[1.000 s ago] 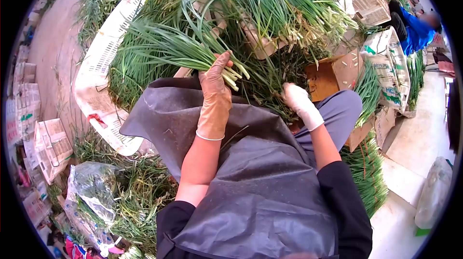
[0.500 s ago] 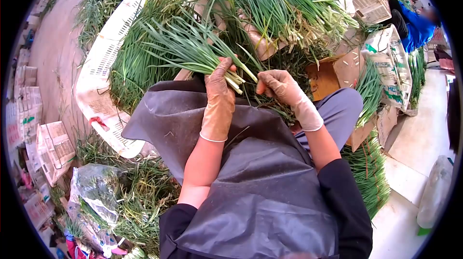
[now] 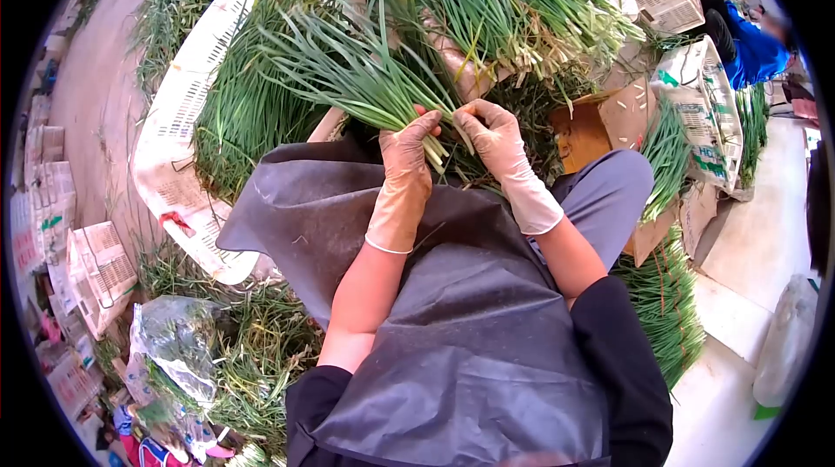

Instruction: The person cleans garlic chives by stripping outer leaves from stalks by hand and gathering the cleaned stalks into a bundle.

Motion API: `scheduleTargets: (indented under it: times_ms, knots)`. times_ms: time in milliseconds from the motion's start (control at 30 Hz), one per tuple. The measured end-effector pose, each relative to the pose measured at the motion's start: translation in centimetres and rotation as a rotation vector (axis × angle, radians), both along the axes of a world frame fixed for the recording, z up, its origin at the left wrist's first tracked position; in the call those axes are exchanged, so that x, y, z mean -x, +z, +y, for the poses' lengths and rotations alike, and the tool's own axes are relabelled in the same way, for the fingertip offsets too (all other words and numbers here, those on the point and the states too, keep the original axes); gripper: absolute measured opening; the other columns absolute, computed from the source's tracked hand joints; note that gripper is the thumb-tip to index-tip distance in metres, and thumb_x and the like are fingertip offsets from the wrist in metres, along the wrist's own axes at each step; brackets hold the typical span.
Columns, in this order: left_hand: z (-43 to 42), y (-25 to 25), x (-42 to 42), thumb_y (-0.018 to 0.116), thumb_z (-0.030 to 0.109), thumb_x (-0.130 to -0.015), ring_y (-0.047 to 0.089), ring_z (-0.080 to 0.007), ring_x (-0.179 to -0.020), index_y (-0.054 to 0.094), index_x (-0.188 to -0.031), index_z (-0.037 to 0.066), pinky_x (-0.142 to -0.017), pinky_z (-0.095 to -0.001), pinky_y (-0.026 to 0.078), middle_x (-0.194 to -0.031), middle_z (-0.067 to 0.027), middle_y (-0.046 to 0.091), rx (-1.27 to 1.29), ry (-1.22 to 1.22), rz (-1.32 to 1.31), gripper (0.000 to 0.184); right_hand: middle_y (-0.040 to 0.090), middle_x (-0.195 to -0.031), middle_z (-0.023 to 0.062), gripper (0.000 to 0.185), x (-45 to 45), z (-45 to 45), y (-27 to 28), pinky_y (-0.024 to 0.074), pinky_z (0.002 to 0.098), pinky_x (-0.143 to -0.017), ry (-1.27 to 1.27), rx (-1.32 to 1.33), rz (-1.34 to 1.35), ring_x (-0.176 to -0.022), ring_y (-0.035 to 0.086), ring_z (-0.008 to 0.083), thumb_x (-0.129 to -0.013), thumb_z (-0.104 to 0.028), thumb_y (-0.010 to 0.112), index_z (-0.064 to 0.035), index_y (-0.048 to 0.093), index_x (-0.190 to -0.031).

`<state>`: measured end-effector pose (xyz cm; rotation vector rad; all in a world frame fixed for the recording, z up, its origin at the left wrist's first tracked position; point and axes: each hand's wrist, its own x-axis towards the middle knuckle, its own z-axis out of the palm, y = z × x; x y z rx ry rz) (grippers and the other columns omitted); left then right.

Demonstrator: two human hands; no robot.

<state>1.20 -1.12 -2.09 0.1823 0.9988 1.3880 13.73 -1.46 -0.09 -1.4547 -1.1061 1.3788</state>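
My left hand (image 3: 406,150), in a soiled thin glove, is closed around the lower stems of a small bunch of garlic chives (image 3: 370,89). The pale cut ends poke out below its fingers, and the green leaves fan out to the upper left. Close beside it, my right hand (image 3: 491,136), also gloved, pinches stems at the right side of the same bunch. Its fingertips hide exactly how many stems are between them. Both hands are above the dark apron (image 3: 322,197) on my lap.
A white plastic crate (image 3: 174,132) of chives lies at the left. A larger heap of chives (image 3: 513,6) is ahead, with a cardboard box (image 3: 583,136) to its right. Trimmings (image 3: 270,345) cover the ground at lower left. A person in blue (image 3: 755,50) sits at upper right.
My right hand has moved up and left from just beside the stem ends to pinch the bunch's right side. My left hand keeps its hold and has shifted slightly right.
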Motion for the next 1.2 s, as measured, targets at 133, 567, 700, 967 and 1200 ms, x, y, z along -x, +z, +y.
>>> scheduleTargets:
  times_ms: [133,567,700,967,1200]
  knots:
    - [0.1,-0.1,-0.4,0.068,-0.006,-0.068,0.055,-0.0122,-0.056,0.054,-0.083,0.004,-0.053,-0.0217,0.046,-0.072,-0.0032,0.057,0.004,0.021,0.027,0.023,0.058,-0.069,-0.0004,0.015,-1.1,-0.6,-0.7,0.0400,0.0192,-0.055,-0.155,-0.090,0.056,-0.059,0.050,0.0049,-0.085,-0.015,0.059,-0.0020,0.059,-0.077]
    - [-0.5,-0.1,-0.5,0.073,0.011,-0.072,0.055,-0.0126,-0.052,0.061,-0.088,0.001,-0.046,-0.0237,0.047,-0.072,-0.0055,0.062,0.214,-0.202,0.143,0.023,0.048,-0.065,-0.0057,0.014,-0.7,-1.3,-3.1,0.0350,0.0191,-0.052,-0.021,-0.119,0.010,-0.059,0.041,0.0029,-0.086,-0.015,0.058,-0.0021,0.057,-0.079]
    - [-0.4,-0.7,-0.9,0.074,0.011,-0.072,0.053,-0.0126,-0.048,0.060,-0.085,0.001,-0.042,-0.0239,0.046,-0.070,-0.0045,0.060,0.253,-0.199,0.092,0.021,0.052,-0.062,-0.0023,0.015,-0.2,-1.7,-2.7,0.0367,0.0214,-0.051,0.008,-0.116,-0.072,-0.057,0.042,0.0046,-0.085,-0.013,0.059,-0.0014,0.056,-0.076]
    - [0.1,-0.7,1.2,0.070,0.007,-0.073,0.058,-0.0139,-0.064,0.057,-0.091,0.001,-0.057,-0.0249,0.047,-0.081,-0.0049,0.060,0.084,0.073,0.302,0.023,0.062,-0.067,0.0117,0.020,-7.9,-2.5,-8.4,0.0471,0.0342,-0.059,0.390,0.108,-1.325,-0.062,0.060,0.0281,-0.080,-0.026,0.055,-0.0066,0.060,-0.081]
    - [0.3,-0.3,0.9,0.063,0.015,-0.082,0.049,-0.0119,-0.046,0.055,-0.090,0.003,-0.043,-0.0217,0.043,-0.063,-0.0032,0.055,0.314,-0.310,-0.079,0.016,0.061,-0.092,0.0157,0.030,-7.4,9.0,-0.8,0.0491,0.0374,-0.070,-0.024,-0.171,-1.683,-0.083,0.061,0.0292,-0.077,-0.028,0.063,-0.0049,0.057,-0.095]
